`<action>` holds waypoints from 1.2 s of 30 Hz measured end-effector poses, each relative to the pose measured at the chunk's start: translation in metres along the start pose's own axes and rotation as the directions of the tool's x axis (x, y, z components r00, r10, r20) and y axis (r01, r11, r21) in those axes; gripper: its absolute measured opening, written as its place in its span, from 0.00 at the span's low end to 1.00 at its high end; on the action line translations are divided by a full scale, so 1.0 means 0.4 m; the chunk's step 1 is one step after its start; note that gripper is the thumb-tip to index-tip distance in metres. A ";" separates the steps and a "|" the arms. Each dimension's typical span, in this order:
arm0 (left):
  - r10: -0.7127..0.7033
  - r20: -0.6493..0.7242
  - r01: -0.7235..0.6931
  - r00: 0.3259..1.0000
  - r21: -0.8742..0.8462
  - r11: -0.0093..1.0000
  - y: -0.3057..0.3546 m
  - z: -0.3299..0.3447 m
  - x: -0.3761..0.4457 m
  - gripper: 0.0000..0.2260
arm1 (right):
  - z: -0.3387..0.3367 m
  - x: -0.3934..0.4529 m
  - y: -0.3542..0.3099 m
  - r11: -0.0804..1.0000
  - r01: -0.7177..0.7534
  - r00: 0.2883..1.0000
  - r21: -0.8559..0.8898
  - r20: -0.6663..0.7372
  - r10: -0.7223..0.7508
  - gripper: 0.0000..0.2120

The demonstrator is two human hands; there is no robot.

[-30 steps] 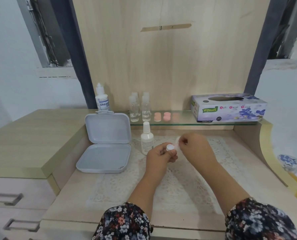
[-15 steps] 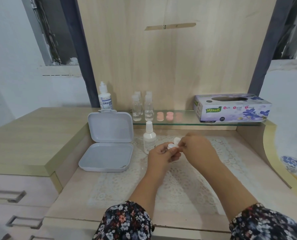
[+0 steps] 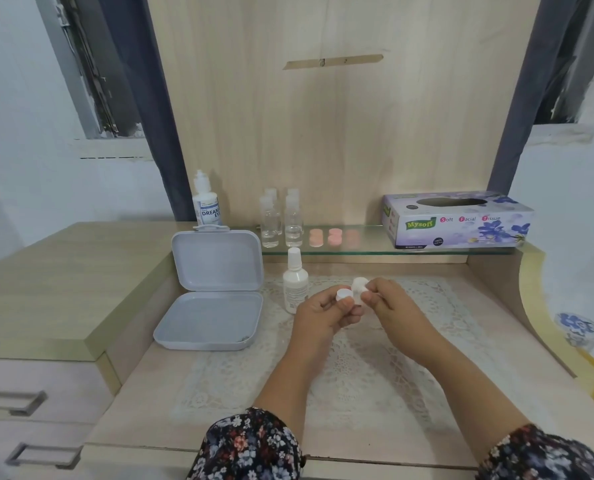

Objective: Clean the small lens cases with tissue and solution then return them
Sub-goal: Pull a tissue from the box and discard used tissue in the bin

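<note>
Obs.: both hands raised over the lace mat (image 3: 375,358), mid-desk, toward the back edge. Left hand (image 3: 323,315) pinches a small white lens case (image 3: 344,293), open mouth facing up. Right hand (image 3: 391,304) pinches a white piece, cap or tissue wad (image 3: 359,285); can't tell which.

Key relation: white piece sits just right of and slightly above the case, touching or nearly so. Right hand is the nearer one to bring it onto the mouth; travel is short, leftward and down.

Spray bottle (image 3: 295,285) stands upright just left of left hand. Open grey box (image 3: 212,292) at desk's left side. Pink cases (image 3: 333,237) and tissue box (image 3: 458,220) on the glass shelf (image 3: 365,249), well apart from the hands.

Judgement: cleaning or closing step on this case; return not yet done.
</note>
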State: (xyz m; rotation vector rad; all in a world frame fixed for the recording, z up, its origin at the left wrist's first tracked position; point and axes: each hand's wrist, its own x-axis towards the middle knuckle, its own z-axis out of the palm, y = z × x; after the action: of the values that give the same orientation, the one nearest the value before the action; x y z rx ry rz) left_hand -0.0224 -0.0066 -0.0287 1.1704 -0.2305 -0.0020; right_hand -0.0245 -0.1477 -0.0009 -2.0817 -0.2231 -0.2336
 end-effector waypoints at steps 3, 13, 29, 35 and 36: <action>0.019 -0.037 -0.019 0.999 0.004 1.000 0.000 -0.002 0.003 0.07 | 0.010 -0.022 0.002 0.835 -0.147 0.950 0.530 -0.160 0.268 0.10; 0.081 -0.002 -0.077 0.997 0.287 0.955 -0.013 -0.005 0.009 0.10 | 0.020 -0.033 0.002 0.285 -0.338 0.894 0.897 0.211 0.396 0.11; 0.121 -0.007 -0.107 0.993 0.405 0.908 -0.030 -0.009 0.012 0.11 | 0.019 -0.039 0.030 0.590 -0.160 0.922 0.792 -0.094 0.376 0.08; 0.109 -0.012 -0.096 0.994 0.385 0.918 -0.023 -0.009 0.008 0.10 | 0.039 -0.052 0.036 0.912 -0.084 0.937 0.402 -0.280 0.210 0.10; 0.101 -0.002 -0.093 0.995 0.379 0.921 -0.022 -0.009 0.006 0.11 | 0.034 -0.053 0.038 0.922 -0.081 0.939 0.378 -0.281 0.198 0.08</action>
State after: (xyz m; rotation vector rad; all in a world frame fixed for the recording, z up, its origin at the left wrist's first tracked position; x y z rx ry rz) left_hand -0.0185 -0.0072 -0.0376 1.5430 -0.2779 0.1488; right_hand -0.0401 -0.1446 -0.0256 -1.6560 0.0760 -0.4008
